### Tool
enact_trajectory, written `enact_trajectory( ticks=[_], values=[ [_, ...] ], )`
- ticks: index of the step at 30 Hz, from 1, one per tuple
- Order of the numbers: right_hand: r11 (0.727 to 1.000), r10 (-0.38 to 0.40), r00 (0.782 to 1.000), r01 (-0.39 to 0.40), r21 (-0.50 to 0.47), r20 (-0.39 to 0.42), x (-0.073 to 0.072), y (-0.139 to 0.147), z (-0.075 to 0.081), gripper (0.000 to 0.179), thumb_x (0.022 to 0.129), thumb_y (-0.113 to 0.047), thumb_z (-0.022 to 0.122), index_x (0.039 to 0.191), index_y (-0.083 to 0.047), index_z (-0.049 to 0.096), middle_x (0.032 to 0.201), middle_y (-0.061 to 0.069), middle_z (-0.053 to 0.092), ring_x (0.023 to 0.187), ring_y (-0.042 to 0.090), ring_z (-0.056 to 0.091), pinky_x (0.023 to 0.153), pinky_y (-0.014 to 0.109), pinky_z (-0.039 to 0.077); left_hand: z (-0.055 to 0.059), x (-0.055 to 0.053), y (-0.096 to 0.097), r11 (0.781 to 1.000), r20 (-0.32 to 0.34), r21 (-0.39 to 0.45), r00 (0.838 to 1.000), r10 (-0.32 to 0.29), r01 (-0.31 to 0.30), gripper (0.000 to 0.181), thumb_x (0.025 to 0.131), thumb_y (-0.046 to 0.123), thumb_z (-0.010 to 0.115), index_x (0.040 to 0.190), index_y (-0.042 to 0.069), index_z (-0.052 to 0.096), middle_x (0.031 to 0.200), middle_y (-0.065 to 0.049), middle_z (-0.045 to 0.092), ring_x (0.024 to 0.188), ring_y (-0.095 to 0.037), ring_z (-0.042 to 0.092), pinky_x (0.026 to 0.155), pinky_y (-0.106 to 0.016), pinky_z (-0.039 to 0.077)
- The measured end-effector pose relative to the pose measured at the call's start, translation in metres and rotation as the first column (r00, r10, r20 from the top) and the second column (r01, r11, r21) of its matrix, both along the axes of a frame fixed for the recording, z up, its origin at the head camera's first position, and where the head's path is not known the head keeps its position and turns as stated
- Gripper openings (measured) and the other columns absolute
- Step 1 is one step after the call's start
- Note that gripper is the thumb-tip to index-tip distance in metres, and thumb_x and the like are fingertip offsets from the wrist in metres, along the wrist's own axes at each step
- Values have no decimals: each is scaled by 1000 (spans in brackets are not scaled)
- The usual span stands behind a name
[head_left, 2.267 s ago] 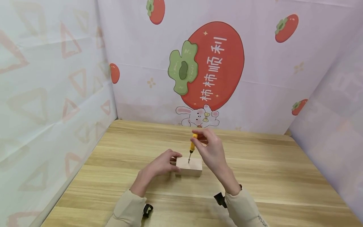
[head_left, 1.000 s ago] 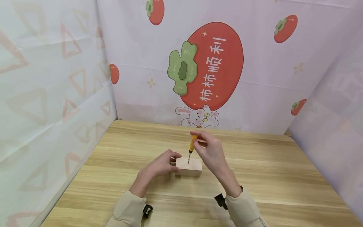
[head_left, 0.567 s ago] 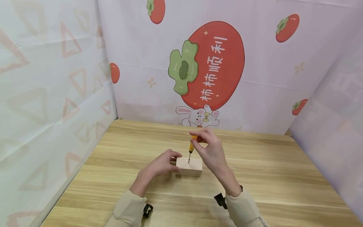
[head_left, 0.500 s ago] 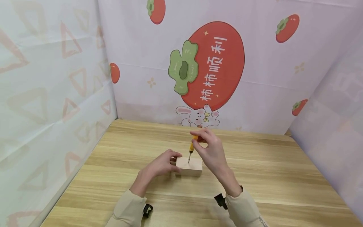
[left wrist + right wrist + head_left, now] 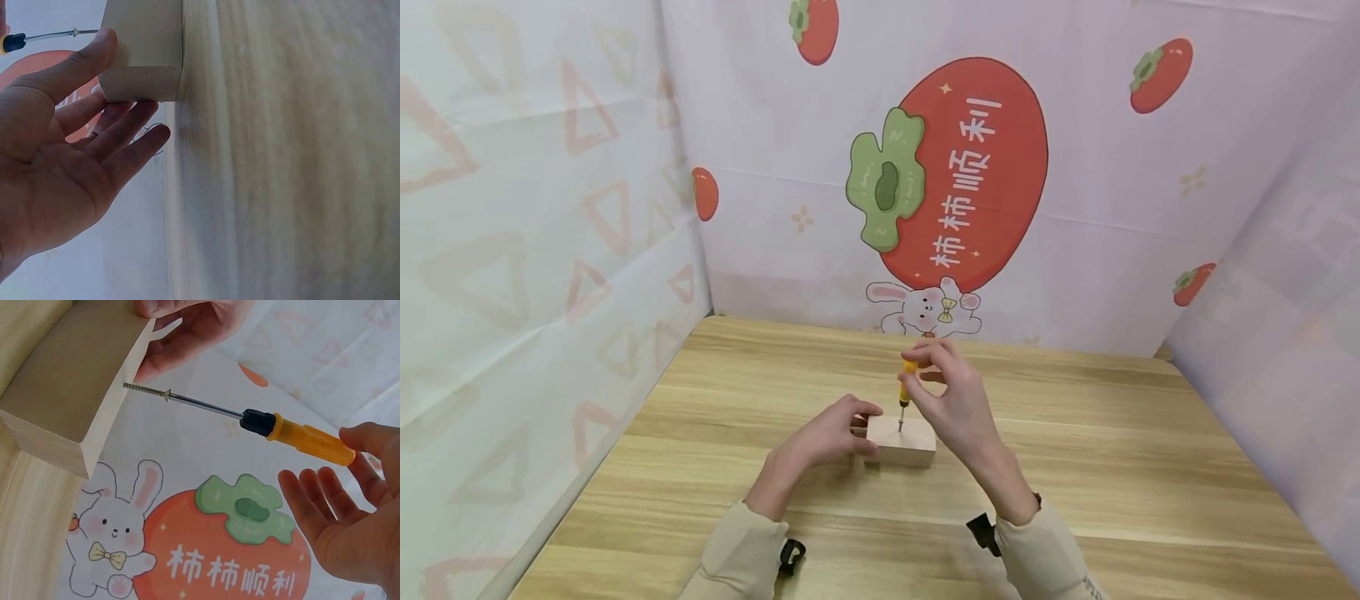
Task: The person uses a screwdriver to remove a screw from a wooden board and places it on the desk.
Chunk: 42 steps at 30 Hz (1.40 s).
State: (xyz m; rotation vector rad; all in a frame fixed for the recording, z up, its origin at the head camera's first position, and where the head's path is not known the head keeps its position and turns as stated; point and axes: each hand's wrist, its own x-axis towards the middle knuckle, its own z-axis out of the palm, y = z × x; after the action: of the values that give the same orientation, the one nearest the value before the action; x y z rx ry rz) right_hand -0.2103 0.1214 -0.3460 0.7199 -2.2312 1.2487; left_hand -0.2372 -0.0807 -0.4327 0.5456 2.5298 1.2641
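Observation:
A pale wooden block (image 5: 906,455) lies on the table, its left end gripped by my left hand (image 5: 829,432), thumb on the near side and fingers on the far side. In the right wrist view a screw (image 5: 147,391) stands partly sunk in the block's upper face, much of its thread exposed. The tip of a screwdriver (image 5: 312,443) with a yellow handle and black collar meets the screw's head. My right hand (image 5: 958,404) pinches the upper part of that handle between thumb and finger; the other fingers stay off it. In the head view the screwdriver stands nearly upright.
The wood-grain table (image 5: 1120,467) spreads around the block. Behind it hangs a cloth backdrop (image 5: 1075,275) printed with persimmons and a rabbit; another cloth (image 5: 535,350) walls off the left side. Black wrist straps (image 5: 791,557) show by the sleeves.
The right thumb and fingers have shifted around the handle, and the screwdriver's top has swung slightly left, standing more upright. The block and left hand have stayed in place.

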Motion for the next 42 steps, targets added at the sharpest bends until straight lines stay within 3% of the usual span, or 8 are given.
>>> enact_trajectory(
  ticks=[6,15,19,24,34,42],
  values=[
    [999,-35,999,35,16,-9,2,0,4,22,85,-2,76,105,-8,72,98,4,61,84,15,66,68,32,62,0,-1,0,1000,-6,-1,1000,1,-1,58,81,20,83,133,6,61,125,-11,55,122,-32,58,106,-47,48],
    [1000,26,999,-27,-4,-28,1,2,1,25,87,5,67,108,-9,73,104,7,70,91,18,69,73,28,62,-1,-1,0,1000,1,6,1000,9,-9,59,80,20,84,132,7,61,125,-11,54,122,-32,58,107,-46,47],
    [999,41,999,-42,-4,-22,1,2,-1,22,87,-2,73,107,-10,73,105,6,65,91,19,66,70,29,62,-2,-1,0,1000,6,0,1000,10,-10,58,80,21,83,132,8,61,125,-10,54,123,-31,58,106,-46,47],
    [1000,5,1000,-5,5,-26,2,2,-1,22,83,-6,80,103,-13,76,99,3,59,85,14,62,65,28,62,-1,0,0,1000,14,-2,1000,3,-3,58,81,22,83,133,8,61,126,-11,54,124,-32,57,107,-47,47],
    [1000,12,999,-13,-18,-35,1,2,0,26,86,3,68,109,-9,73,102,5,66,89,19,69,70,32,63,1,1,1,1000,3,21,1000,-1,1,58,81,19,83,133,6,61,126,-12,54,123,-32,57,107,-47,47],
    [999,-27,1000,27,36,-3,3,2,2,24,83,-10,80,106,-12,74,98,3,59,83,16,62,65,27,61,0,0,0,1000,3,7,1000,3,-3,58,81,21,83,133,6,61,126,-12,54,124,-33,57,108,-48,46]
  ],
)
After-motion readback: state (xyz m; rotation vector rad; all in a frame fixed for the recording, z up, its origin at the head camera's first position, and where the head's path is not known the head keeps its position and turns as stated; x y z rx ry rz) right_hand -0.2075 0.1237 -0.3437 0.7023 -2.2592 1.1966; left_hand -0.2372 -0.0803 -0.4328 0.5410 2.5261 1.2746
